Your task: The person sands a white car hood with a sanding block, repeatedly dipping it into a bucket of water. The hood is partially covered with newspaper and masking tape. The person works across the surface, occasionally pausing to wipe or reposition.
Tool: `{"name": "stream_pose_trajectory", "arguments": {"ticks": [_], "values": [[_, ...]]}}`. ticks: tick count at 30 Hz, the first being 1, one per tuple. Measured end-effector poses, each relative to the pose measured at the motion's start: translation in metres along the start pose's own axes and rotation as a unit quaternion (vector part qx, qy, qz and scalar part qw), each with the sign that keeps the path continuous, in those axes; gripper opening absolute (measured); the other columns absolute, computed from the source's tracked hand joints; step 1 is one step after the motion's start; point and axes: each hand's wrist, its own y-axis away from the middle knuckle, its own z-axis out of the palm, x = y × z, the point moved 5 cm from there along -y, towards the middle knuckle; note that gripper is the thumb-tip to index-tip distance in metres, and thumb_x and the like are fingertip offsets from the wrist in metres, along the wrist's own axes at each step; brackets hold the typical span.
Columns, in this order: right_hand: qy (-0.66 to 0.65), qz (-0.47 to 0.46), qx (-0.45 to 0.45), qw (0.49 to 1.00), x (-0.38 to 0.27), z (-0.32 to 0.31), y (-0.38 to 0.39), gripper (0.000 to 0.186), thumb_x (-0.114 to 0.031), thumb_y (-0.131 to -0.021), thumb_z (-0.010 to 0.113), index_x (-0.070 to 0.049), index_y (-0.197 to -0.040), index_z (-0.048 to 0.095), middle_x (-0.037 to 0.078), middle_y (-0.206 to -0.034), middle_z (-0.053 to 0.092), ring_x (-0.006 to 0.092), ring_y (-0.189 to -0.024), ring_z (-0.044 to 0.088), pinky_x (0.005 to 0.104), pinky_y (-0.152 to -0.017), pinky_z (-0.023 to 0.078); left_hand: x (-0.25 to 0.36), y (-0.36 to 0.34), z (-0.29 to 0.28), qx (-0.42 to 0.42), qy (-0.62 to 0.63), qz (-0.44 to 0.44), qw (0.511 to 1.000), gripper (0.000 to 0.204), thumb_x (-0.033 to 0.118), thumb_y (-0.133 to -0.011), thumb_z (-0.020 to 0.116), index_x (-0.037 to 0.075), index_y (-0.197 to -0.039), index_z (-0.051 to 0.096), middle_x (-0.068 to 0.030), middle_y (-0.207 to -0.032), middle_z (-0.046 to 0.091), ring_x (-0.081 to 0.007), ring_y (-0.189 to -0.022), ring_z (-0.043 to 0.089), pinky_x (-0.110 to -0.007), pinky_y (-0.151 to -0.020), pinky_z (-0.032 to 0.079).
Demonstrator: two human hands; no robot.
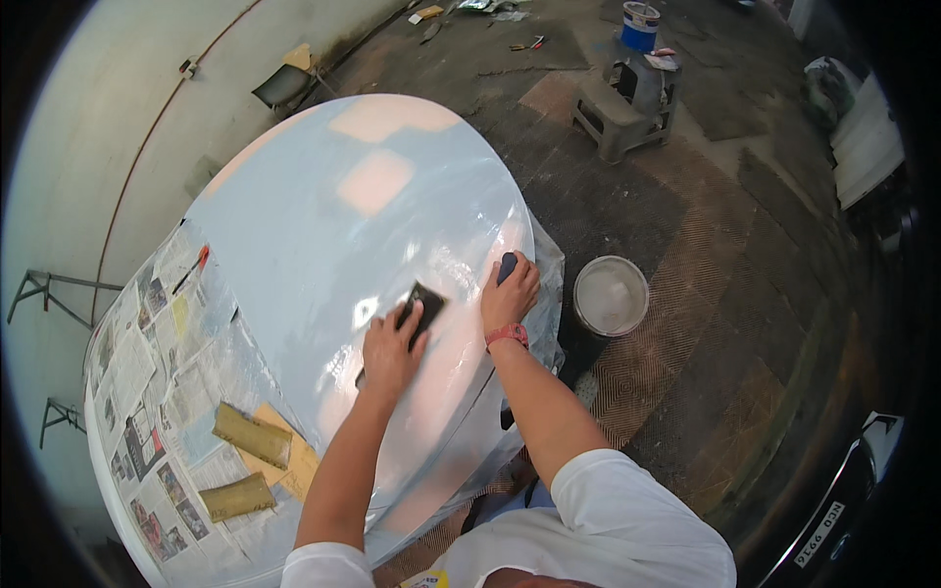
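Observation:
A large, rounded light-blue panel (pixel 284 206) with pinkish patches lies before me, looking like part of a car body. It is wet and shiny around my hands. My left hand (pixel 392 343) is closed on a dark, flat rectangular sanding pad (pixel 424 310), which rests on the panel. At the panel's right edge, my right hand (pixel 513 292) grips a dark-blue rounded block (pixel 506 267); its lower part is hidden by the fingers. A red watch (pixel 508 336) is on my right wrist.
Newspaper under plastic (pixel 147 392) covers the left side, bearing sandpaper pieces (pixel 252 436) and an orange-handled tool (pixel 203 257). On the floor to the right are a bucket of cloudy liquid (pixel 611 296) and a grey stool (pixel 627 108) with a paint can (pixel 640 26).

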Motion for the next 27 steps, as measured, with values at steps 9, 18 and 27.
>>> {"name": "stream_pose_trajectory", "arguments": {"ticks": [9,18,27], "values": [[0.011,-0.014,0.011,1.0,0.003,0.003,-0.001,0.042,-0.028,-0.101,0.077,-0.014,-0.138,0.062,0.015,-0.138,0.06,0.0398,-0.132,0.059,0.0586,-0.106,0.05,-0.012,-0.032,0.017,0.002,-0.023,0.006,1.0,0.062,0.028,-0.095,0.084,0.024,-0.154,0.068,-0.0101,-0.14,0.07,-0.0333,-0.105,0.066,-0.046,-0.09,0.057],[0.005,-0.012,0.012,1.0,-0.001,-0.002,-0.003,0.045,-0.028,-0.102,0.077,-0.017,-0.142,0.061,0.013,-0.143,0.06,0.0382,-0.139,0.056,0.0588,-0.114,0.045,0.025,0.028,-0.013,-0.054,0.024,-0.002,0.998,0.066,0.027,-0.091,0.088,0.024,-0.154,0.068,-0.0143,-0.143,0.069,-0.0369,-0.109,0.066,-0.048,-0.097,0.056],[0.0,-0.006,-0.003,1.0,0.004,0.006,-0.001,0.048,-0.027,-0.102,0.077,-0.018,-0.146,0.059,0.013,-0.148,0.058,0.0373,-0.142,0.054,0.06,-0.114,0.044,0.017,-0.059,0.038,-0.028,-0.026,-0.054,0.998,0.062,0.027,-0.099,0.079,0.022,-0.159,0.063,-0.0137,-0.149,0.066,-0.0378,-0.114,0.064,-0.05,-0.097,0.053]]}}
